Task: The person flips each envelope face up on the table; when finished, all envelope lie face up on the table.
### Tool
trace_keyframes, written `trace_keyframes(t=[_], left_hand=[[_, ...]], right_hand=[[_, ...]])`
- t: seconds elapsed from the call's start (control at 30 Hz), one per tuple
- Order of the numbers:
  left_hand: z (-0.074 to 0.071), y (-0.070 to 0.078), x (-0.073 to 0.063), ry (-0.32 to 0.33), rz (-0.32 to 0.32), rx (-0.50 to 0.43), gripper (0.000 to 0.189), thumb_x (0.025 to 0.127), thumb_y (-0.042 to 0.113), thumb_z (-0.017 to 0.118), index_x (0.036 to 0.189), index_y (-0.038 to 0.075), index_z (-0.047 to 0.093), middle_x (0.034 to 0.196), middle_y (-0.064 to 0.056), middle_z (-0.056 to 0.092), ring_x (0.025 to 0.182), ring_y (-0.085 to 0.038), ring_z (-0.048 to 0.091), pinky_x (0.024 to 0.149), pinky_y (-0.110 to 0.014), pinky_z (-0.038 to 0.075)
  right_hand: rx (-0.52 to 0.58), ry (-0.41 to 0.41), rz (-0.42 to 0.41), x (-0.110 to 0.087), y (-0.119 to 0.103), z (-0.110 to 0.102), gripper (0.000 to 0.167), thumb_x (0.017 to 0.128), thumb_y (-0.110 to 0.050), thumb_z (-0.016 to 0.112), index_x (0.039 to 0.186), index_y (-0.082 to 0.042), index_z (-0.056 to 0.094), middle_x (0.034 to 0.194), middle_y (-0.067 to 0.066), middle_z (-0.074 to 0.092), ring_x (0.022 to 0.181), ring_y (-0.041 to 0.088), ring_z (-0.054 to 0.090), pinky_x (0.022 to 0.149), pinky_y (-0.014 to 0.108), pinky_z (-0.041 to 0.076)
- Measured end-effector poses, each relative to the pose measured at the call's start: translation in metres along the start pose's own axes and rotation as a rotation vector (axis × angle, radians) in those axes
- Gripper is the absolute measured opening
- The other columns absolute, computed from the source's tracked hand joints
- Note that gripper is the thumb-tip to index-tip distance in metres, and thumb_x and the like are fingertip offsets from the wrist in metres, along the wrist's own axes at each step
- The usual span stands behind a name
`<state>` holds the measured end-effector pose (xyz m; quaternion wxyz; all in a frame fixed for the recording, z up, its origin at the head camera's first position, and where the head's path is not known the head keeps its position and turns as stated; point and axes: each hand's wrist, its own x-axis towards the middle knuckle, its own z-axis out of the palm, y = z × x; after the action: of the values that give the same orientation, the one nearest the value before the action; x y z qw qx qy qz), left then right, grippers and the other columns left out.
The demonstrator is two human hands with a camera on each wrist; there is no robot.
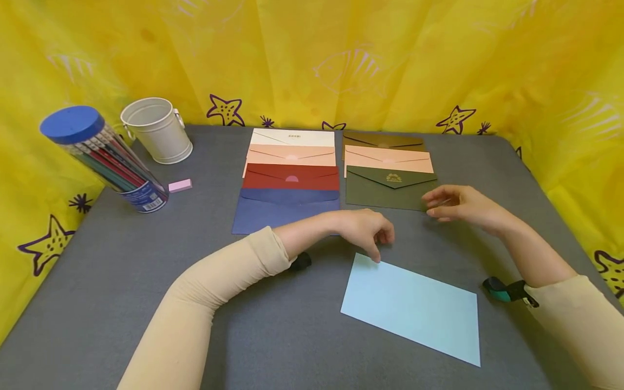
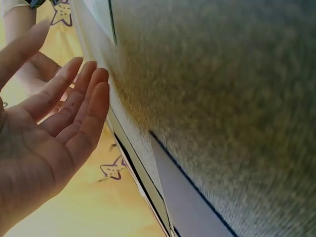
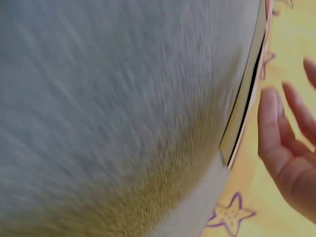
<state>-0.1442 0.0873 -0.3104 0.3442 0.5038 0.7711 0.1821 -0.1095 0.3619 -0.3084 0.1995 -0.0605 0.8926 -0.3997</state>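
A plain light blue paper rectangle (image 1: pixel 411 309) lies slantwise on the grey table; whether it is an envelope seen from its front, I cannot tell. My left hand (image 1: pixel 363 230) hovers by its upper left corner, and the left wrist view shows loosely bent fingers (image 2: pixel 74 106) around nothing. At the lower right corner of the dark green envelope (image 1: pixel 385 192) is my right hand (image 1: pixel 463 206), fingers apart and holding nothing. That envelope overlaps a pink envelope (image 1: pixel 387 157) and a brown one (image 1: pixel 382 141). The blue envelope (image 1: pixel 287 208) fronts the left column.
Behind the blue envelope overlap a red envelope (image 1: pixel 292 176), a peach envelope (image 1: pixel 291 154) and a white envelope (image 1: pixel 292 136). On the left stand a clear tub of pencils (image 1: pixel 117 162) and a white metal bucket (image 1: pixel 158 132), with a pink eraser (image 1: pixel 180 186) nearby. Yellow cloth (image 1: pixel 302 49) borders the table.
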Motion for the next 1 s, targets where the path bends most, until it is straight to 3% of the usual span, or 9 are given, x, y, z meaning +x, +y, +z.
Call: trace_keyframes(t=[0.2,0.4,0.67,1.0], left_hand=[[0.007,0.001,-0.003,-0.055,-0.014,0.046,0.045,0.079,0.017,0.082,0.119,0.009,0.063,0.119,-0.006,0.063,0.11,-0.014,0.056,0.091,-0.019,0.044],[0.013,0.003,-0.004,-0.084,-0.017,0.115,0.048,0.073,0.017,0.086,0.114,0.008,0.062,0.112,-0.004,0.059,0.102,-0.013,0.051,0.086,-0.018,0.041],[0.014,0.005,-0.006,-0.108,-0.044,0.186,0.05,0.071,0.021,0.089,0.11,0.011,0.06,0.109,0.0,0.053,0.098,-0.011,0.045,0.082,-0.018,0.039],[0.016,0.004,-0.003,-0.097,-0.063,0.25,0.037,0.07,0.018,0.089,0.096,0.015,0.062,0.1,0.002,0.056,0.092,-0.011,0.048,0.08,-0.023,0.044]], right_hand=[[-0.095,-0.152,-0.143,-0.012,-0.012,0.026,0.036,0.089,-0.017,0.073,0.119,-0.001,0.062,0.116,0.016,0.067,0.089,0.002,0.066,0.08,0.019,0.054],[-0.135,-0.271,-0.166,-0.017,-0.019,0.042,0.042,0.081,-0.025,0.082,0.113,-0.007,0.063,0.11,0.009,0.065,0.088,0.011,0.062,0.078,0.022,0.054],[-0.224,-0.307,-0.181,-0.016,-0.024,0.053,0.05,0.071,-0.033,0.088,0.109,-0.013,0.063,0.098,0.002,0.062,0.087,0.014,0.054,0.075,0.022,0.049],[-0.279,-0.295,-0.204,-0.018,-0.026,0.058,0.047,0.067,-0.036,0.09,0.103,-0.019,0.066,0.097,-0.001,0.06,0.085,0.013,0.049,0.074,0.022,0.044]])
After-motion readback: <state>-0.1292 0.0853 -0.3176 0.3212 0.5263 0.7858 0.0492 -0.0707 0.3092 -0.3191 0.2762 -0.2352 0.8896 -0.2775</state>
